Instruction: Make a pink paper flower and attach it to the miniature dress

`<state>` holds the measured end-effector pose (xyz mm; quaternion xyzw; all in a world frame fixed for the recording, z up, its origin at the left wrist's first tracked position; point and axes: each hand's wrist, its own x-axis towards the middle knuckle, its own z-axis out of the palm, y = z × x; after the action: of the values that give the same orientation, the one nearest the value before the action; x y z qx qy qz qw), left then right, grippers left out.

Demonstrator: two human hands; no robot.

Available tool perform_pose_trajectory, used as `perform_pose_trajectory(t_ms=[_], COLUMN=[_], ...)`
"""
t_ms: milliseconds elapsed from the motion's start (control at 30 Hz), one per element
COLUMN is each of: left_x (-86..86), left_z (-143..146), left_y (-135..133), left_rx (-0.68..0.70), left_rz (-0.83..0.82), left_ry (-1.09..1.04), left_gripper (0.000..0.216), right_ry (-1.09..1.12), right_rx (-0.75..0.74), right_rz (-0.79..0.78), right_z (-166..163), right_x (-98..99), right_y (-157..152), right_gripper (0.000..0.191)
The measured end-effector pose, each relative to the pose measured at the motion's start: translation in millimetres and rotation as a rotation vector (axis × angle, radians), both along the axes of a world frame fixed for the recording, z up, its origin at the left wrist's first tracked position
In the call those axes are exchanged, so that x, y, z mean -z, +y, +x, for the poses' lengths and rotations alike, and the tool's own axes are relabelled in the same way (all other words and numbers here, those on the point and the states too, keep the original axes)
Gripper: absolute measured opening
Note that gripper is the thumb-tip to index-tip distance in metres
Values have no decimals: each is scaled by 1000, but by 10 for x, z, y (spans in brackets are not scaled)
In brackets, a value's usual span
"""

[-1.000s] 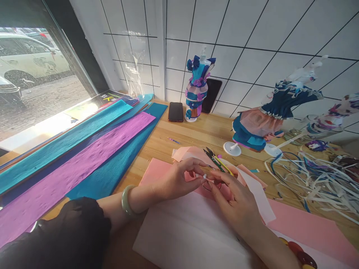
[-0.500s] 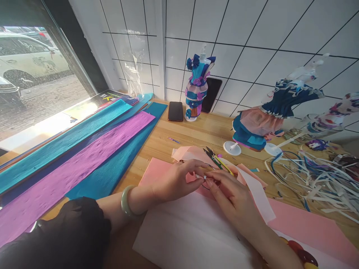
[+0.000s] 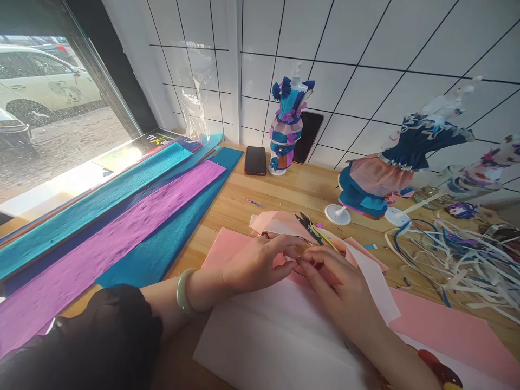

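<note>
My left hand [image 3: 255,262] and my right hand [image 3: 337,284] meet fingertip to fingertip over pink paper sheets [image 3: 439,325] on the wooden table [image 3: 284,189]. Both pinch a small pink and white piece that is mostly hidden by the fingers. My left wrist wears a pale green bangle [image 3: 182,292]. Small scissors [image 3: 311,227] lie just beyond my fingers. A white sheet [image 3: 276,341] lies under my wrists.
Long teal and purple crepe paper strips [image 3: 122,222] cover the left of the table. A black phone [image 3: 255,161] lies near a small dress mannequin [image 3: 286,127]. More paper-dress mannequins [image 3: 390,168] and a tangle of paper strips [image 3: 459,254] are at the right.
My fingertips have closed in together, and the small white piece that showed between them is now covered. The hands stay in the same spot.
</note>
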<state>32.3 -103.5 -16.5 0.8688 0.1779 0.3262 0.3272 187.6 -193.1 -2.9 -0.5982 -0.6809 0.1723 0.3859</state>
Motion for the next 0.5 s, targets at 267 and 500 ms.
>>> perform_pose_trajectory(t_ms=[267,500], left_x=[2,-42], left_z=[20,59], left_y=[-6,-15], left_rx=[-9,-28], left_rz=[-130,-328], left_ry=[-57,-103], left_gripper=[27,18], right_ry=[-199,-385], right_rx=[-26,-41], right_rz=[112,212], right_z=[11,50], right_x=[9,26], right_y=[9,2], right_gripper=[8,11])
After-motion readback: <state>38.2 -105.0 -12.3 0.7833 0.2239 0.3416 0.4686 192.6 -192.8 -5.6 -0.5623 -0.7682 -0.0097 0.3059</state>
